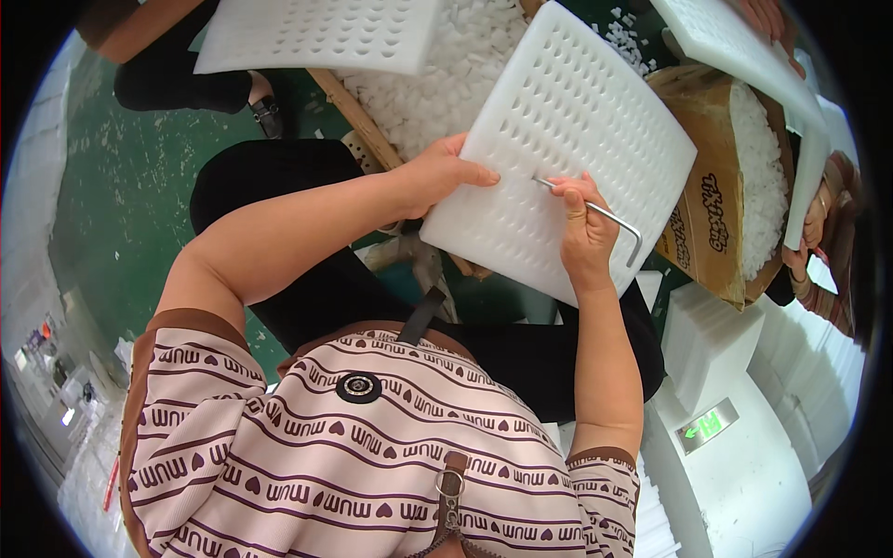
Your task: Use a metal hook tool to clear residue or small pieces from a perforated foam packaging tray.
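A white foam sheet [642, 121] with rows of holes lies tilted above my lap. My left hand [437, 179] is closed on its left edge, thumb on top and the other fingers hidden underneath. My right hand [588, 232] grips an L-shaped metal rod [616, 221], like a hex key, over the sheet's lower right part. The rod's straight end points left and touches or nearly touches the holed surface. Its bent end sticks out to the right of my fingers.
Beyond the sheet, loose white foam pieces [419, 107] fill a wood-edged container [358, 121]. A cardboard box [702, 209] of similar pieces stands right. Other people hold foam sheets [321, 37] at the far left and far right. White foam blocks [707, 339] are near my right arm.
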`<act>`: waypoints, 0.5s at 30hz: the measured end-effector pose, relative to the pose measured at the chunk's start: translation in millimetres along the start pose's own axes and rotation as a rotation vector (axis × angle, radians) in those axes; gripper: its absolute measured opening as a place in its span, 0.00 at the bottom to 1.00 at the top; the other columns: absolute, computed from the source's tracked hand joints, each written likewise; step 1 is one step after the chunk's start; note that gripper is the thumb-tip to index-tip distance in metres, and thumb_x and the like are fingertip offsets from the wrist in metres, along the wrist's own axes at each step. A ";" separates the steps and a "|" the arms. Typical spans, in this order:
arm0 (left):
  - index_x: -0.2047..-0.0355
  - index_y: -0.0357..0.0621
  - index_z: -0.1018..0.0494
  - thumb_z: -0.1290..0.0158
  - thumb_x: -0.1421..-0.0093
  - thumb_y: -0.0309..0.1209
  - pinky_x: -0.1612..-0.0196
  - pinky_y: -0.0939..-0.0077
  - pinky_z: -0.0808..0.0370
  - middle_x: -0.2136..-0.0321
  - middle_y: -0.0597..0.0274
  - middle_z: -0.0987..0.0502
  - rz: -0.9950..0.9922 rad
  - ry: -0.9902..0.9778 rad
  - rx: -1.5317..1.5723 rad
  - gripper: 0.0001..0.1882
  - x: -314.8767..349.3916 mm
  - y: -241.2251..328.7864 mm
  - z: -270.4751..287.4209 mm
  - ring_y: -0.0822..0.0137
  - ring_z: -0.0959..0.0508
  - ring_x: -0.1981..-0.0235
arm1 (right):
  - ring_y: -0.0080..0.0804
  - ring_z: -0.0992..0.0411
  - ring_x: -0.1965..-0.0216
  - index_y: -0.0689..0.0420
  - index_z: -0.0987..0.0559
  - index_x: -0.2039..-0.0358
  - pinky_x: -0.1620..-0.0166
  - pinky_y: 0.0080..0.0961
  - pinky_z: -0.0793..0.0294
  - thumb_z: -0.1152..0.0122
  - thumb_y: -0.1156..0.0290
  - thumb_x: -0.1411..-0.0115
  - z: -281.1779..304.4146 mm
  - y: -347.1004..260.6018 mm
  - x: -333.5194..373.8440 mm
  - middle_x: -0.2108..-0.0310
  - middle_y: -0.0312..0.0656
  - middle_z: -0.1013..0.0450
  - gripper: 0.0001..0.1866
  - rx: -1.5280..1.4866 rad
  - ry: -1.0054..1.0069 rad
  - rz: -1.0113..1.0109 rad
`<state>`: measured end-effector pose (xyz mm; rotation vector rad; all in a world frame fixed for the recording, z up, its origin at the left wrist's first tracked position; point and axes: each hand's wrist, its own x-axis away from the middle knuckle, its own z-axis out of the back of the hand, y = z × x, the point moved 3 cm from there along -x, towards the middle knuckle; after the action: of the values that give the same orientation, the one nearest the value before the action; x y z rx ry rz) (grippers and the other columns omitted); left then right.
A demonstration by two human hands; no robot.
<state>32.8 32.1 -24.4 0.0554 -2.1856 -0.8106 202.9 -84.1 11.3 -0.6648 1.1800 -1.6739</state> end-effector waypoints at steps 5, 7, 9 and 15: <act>0.45 0.41 0.36 0.48 0.47 0.19 0.55 0.65 0.23 0.55 0.50 0.25 -0.010 -0.008 0.013 0.27 1.4 1.8 -1.6 0.58 0.23 0.58 | 0.28 0.29 0.65 0.57 0.23 0.72 0.38 0.37 0.44 0.43 0.73 0.39 0.9 -1.8 1.8 0.70 0.34 0.24 0.05 -0.012 0.020 0.025; 0.45 0.41 0.36 0.48 0.47 0.19 0.55 0.65 0.23 0.55 0.51 0.25 -0.024 -0.003 -0.017 0.27 2.4 3.2 -3.9 0.58 0.23 0.58 | 0.28 0.29 0.65 0.58 0.23 0.72 0.38 0.37 0.44 0.45 0.73 0.38 0.2 -3.5 2.1 0.69 0.34 0.24 0.06 0.111 -0.005 0.110; 0.45 0.41 0.36 0.49 0.47 0.19 0.55 0.65 0.23 0.55 0.51 0.25 -0.028 -0.002 -0.033 0.27 2.7 2.3 -4.8 0.58 0.22 0.58 | 0.28 0.30 0.65 0.58 0.23 0.72 0.38 0.37 0.44 0.45 0.73 0.37 -1.2 -4.6 2.2 0.68 0.34 0.24 0.06 0.173 -0.016 0.149; 0.44 0.42 0.36 0.48 0.46 0.20 0.54 0.66 0.24 0.55 0.52 0.25 -0.106 -0.097 -0.046 0.27 2.0 3.5 -7.9 0.61 0.23 0.58 | 0.28 0.30 0.64 0.58 0.26 0.71 0.40 0.33 0.41 0.49 0.71 0.34 -5.3 -7.4 -1.7 0.67 0.37 0.25 0.08 0.356 -0.002 0.235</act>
<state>37.7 30.0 -17.2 0.1114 -2.2692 -0.9400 196.2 -79.8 16.2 -0.2944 0.8884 -1.6248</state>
